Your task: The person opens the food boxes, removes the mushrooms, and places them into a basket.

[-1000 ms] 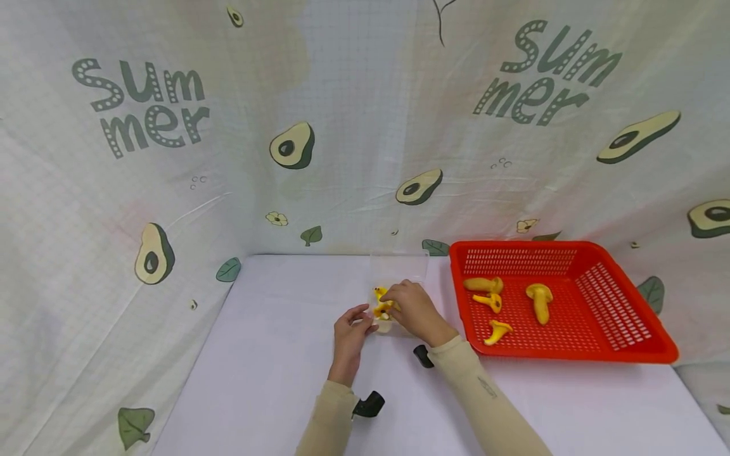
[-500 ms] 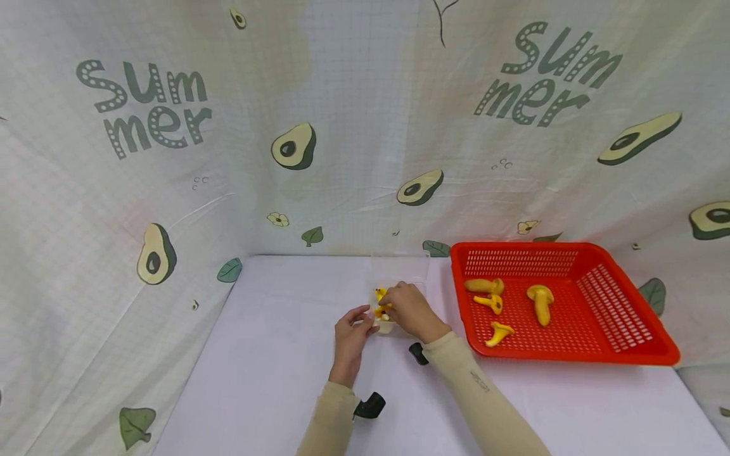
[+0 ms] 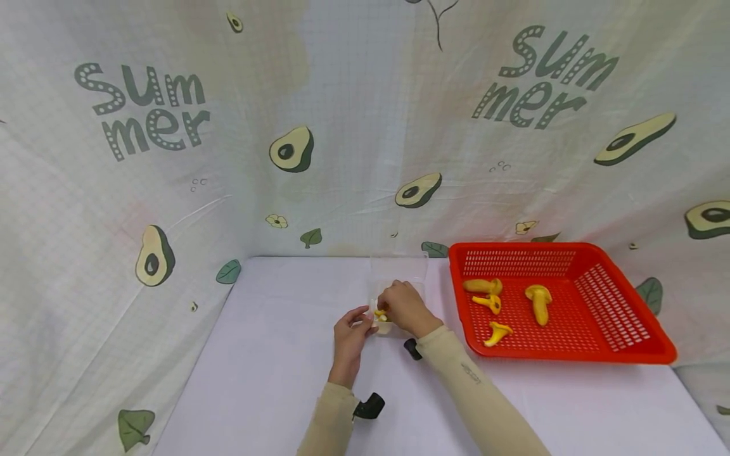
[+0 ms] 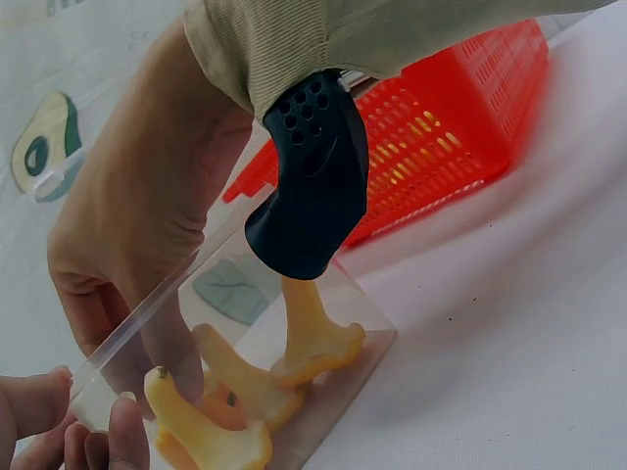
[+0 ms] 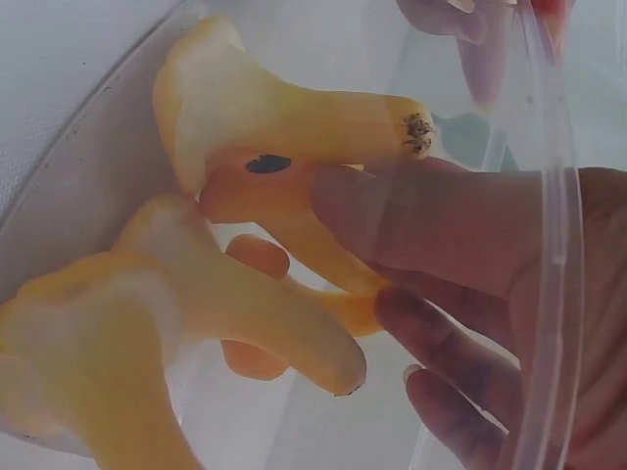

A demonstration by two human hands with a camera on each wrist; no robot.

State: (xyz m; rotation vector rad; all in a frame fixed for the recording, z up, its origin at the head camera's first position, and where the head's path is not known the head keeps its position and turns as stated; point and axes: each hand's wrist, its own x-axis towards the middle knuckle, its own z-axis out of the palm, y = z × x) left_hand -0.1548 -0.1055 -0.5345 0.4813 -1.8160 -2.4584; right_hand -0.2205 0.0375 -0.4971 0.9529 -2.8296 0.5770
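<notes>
A clear plastic box [image 3: 384, 329] with its lid [image 3: 398, 266] raised stands in the middle of the table. My left hand [image 3: 348, 339] pinches the box's rim at the left, its fingertips showing low in the left wrist view. Down inside the box reaches my right hand [image 3: 406, 308]. In the right wrist view, its thumb and fingers pinch the stem of an orange-yellow mushroom [image 5: 323, 250] with a dark spot. Around it lie several pale yellow mushrooms [image 5: 294, 117], seen through the clear wall. From the head, the right hand hides most of the box's contents.
To the right stands a red plastic basket [image 3: 570, 342] with mushrooms spread over its floor, among them a thick brownish one [image 3: 539, 303] and a small yellow one [image 3: 498, 332]. A printed cloth [image 3: 353, 126] hangs behind the white table [image 3: 274, 354].
My right hand has shifted slightly left and turned over the box, covering more of the mushrooms. The left hand keeps its place at the rim.
</notes>
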